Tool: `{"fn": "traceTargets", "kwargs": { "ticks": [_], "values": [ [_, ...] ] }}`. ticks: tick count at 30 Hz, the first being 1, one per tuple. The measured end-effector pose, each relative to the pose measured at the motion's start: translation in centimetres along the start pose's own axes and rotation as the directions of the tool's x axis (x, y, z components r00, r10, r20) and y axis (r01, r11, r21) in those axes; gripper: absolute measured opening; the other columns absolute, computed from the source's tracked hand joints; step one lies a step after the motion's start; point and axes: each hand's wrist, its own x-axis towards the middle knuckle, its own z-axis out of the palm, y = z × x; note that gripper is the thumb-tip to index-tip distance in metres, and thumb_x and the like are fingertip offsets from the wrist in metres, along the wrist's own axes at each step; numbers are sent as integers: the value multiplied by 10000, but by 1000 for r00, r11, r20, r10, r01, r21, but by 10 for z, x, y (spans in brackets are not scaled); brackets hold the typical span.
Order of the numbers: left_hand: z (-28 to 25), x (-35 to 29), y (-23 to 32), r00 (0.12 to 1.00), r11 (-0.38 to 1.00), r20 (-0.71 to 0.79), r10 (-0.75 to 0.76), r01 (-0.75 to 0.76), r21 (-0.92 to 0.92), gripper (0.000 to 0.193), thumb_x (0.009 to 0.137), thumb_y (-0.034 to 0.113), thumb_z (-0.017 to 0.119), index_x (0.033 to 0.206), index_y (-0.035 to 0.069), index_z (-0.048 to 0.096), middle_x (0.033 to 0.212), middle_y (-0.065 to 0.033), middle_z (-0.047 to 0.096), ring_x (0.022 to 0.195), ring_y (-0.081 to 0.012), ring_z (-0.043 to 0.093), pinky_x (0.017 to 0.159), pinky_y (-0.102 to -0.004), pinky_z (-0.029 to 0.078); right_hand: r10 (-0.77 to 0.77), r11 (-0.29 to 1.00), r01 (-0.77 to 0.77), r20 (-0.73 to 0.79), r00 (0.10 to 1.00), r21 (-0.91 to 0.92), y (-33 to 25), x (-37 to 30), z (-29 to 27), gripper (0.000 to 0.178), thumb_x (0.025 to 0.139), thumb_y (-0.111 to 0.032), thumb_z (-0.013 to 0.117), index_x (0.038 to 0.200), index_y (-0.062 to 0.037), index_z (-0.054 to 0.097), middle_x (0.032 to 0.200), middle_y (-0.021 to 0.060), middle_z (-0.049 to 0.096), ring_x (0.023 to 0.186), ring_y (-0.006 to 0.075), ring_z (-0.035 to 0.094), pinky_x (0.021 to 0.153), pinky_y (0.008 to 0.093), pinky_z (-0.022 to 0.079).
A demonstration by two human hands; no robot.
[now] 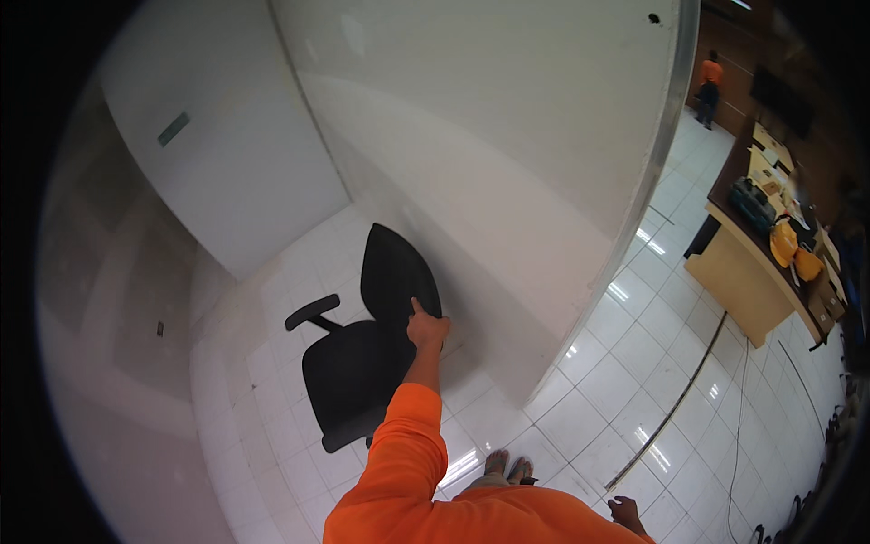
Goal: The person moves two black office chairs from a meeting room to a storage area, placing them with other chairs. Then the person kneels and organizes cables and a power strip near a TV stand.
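Observation:
A black office chair (pixel 355 381) stands on the floor in front of me, its backrest turned toward the wall. My left hand (pixel 428 328) reaches out and is closed on the chair's near side, where the backrest meets the seat. Its index finger lies extended along the dark backrest, and the other fingers are curled and partly hidden. On the chair's far side an armrest (pixel 313 312) sticks out. My right hand (pixel 623 510) hangs low beside my body, nothing visible in it, its fingers loosely bent and apart.
A pale partition wall (pixel 507 181) with a metal-edged end (pixel 660 145) rises beside the chair. To the right, a wooden desk (pixel 739 272) bears yellow helmets (pixel 785 245) and a dark bag. A strip (pixel 671 408) crosses the tiles. Far off stands a person in orange (pixel 711 77).

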Motion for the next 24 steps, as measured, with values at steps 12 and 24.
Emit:
{"fn": "traceTargets", "kwargs": {
  "ticks": [12, 24],
  "values": [
    [31, 37, 7, 998, 1000, -66, 1, -1, -5, 1099, 685, 396, 779, 1595, 82, 248, 1202, -301, 659, 1122, -442, 660, 968, -488, 531, -1, 998, -4, -83, 997, -60, -35, -6, -19, 523, 869, -456, 679, 1180, -37, 722, 1093, 209, 737, 1062, 359, 697, 963, 434, 541],
    [97, -177, -27, 921, 967, -324, -218, 159, -200, 864, 982, 507, 595, 1497, -133, 328, 1463, -376, 443, 1372, -447, 461, 1151, -458, 391, 157, 963, -129, -106, 982, 235, 68, 31, -46, 586, 864, -510, 671, 1229, -52, 701, 1123, 185, 734, 1141, 349, 657, 1027, 442, 498]
  ]
}}
